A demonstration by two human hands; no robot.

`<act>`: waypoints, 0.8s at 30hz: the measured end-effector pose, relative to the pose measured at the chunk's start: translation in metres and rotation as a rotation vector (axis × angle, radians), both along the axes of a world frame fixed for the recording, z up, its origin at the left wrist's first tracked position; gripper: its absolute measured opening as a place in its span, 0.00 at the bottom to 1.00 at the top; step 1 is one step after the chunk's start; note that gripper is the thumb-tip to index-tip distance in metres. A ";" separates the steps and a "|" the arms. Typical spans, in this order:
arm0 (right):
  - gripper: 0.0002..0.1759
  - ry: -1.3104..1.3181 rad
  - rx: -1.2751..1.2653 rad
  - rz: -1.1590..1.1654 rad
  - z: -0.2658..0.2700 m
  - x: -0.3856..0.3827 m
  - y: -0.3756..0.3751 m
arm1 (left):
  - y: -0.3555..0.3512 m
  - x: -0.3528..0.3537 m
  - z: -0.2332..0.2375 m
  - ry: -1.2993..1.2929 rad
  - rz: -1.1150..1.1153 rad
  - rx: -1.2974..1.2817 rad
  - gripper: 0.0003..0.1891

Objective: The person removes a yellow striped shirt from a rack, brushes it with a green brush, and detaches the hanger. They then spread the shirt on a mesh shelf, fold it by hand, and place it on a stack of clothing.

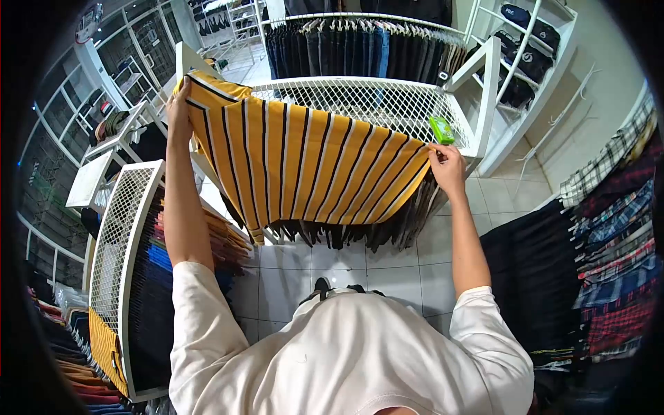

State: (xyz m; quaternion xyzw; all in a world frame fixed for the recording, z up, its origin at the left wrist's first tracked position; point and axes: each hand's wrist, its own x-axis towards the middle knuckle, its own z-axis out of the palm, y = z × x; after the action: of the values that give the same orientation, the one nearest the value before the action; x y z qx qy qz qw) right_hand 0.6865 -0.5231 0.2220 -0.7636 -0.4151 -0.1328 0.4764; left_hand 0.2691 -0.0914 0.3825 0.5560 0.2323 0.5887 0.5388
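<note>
A yellow shirt with black and white stripes (311, 162) is stretched out between my two hands, over the near edge of a white mesh-topped rack (332, 88). My left hand (179, 114) grips its upper left part, near a folded section that looks like a sleeve. At the lower right corner, my right hand (448, 166) pinches the fabric between thumb and fingers. A small bright green packet (441, 130) lies on the mesh just beyond my right hand. Part of the mesh top is hidden behind the shirt.
Dark garments hang below the mesh rack. A second mesh-topped rack (114, 256) stands at left, with another yellow striped garment (107, 353) on its near end. Trousers (346, 48) hang at the back, bags (526, 55) sit on shelves, and plaid shirts (615, 242) hang at right.
</note>
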 end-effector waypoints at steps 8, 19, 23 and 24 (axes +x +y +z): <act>0.14 0.736 -0.025 0.176 0.013 0.011 0.011 | 0.014 -0.034 -0.010 -0.020 0.009 -0.015 0.16; 0.17 1.275 0.177 0.566 0.015 -0.008 0.046 | 0.012 -0.039 -0.029 -0.052 -0.002 -0.076 0.15; 0.19 0.866 -0.217 0.338 0.015 -0.002 0.046 | 0.012 -0.038 -0.028 -0.065 -0.025 -0.049 0.14; 0.19 0.885 -0.144 0.339 0.017 0.001 0.043 | 0.016 -0.040 -0.028 -0.067 -0.029 -0.047 0.14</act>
State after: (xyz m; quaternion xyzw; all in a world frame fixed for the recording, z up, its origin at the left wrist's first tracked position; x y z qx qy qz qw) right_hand 0.6875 -0.4800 0.2394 -0.6992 -0.2993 0.3140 0.5683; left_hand 0.2295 -0.0753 0.3543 0.5265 0.2196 0.5934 0.5678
